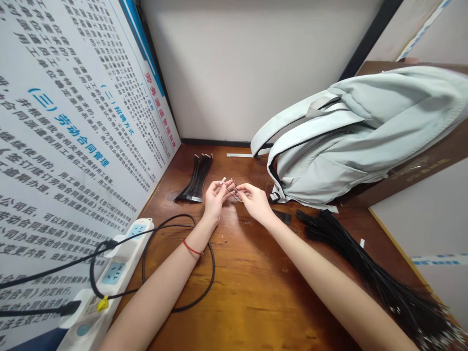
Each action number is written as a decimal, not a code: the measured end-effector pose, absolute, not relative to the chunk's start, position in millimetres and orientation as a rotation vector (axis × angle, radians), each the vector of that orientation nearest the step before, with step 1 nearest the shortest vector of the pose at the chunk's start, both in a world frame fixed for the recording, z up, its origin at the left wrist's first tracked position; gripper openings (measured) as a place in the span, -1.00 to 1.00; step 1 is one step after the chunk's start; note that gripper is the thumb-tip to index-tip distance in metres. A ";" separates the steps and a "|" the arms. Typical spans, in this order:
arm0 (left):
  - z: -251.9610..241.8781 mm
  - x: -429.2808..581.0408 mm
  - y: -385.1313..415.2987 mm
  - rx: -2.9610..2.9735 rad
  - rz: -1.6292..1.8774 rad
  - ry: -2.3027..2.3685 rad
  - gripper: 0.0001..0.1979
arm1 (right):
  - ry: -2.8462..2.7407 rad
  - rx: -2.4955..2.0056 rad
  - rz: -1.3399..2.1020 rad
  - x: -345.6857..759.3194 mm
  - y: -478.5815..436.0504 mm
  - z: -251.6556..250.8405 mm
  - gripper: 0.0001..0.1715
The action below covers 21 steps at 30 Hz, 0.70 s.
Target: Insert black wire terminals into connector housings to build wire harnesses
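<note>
Head view: both hands meet over the bench [226, 282]. The left hand [214, 197] has its grip pinched closed on a thin dark cable [233, 192], and the right hand [254, 201] likewise pinches it, so the cable sits bent between the two (its strands are too fine to follow). A short bundle of dark flat cables [195, 180] lies just left of the left hand; a longer bundle of black cables [365, 265] stretches along the right side, below a pale backpack [351, 131]. Front left lies a white power strip [122, 258].
</note>
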<state>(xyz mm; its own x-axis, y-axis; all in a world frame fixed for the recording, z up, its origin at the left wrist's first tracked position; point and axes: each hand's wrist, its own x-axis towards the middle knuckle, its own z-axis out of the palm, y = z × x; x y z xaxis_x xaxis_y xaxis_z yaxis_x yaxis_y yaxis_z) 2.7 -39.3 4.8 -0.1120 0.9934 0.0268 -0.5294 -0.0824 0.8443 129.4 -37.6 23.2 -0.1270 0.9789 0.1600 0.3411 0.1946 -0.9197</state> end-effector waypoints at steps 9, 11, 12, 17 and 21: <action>-3.5 0.2 -35.6 1.056 1.629 1.255 -0.75 | -1.394 -1.083 0.916 115.3 -31.8 17.1 -0.76; -3.5 -1.4 -36.5 1.101 1.702 1.392 -0.79 | -1.372 -1.068 0.912 112.7 -30.9 11.5 -0.74; -3.3 -1.9 -36.9 1.113 1.728 1.445 -0.81 | -1.363 -1.064 0.919 112.0 -30.6 8.7 -0.73; -1.3 -0.7 -37.3 1.114 1.747 1.392 -0.82 | -1.332 -1.052 0.965 112.0 -30.1 0.5 -0.71; 1.7 1.2 -37.9 1.022 1.703 1.204 -0.77 | -1.334 -1.027 0.967 112.0 -30.7 0.2 -0.72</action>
<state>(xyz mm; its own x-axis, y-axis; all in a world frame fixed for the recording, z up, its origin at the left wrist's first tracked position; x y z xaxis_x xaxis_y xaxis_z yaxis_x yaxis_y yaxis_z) 1.2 -37.9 1.7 -0.3573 0.9195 0.1639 -0.1518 -0.2303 0.9612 112.0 -30.7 0.2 0.0196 0.9594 0.2815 0.0311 0.2808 -0.9593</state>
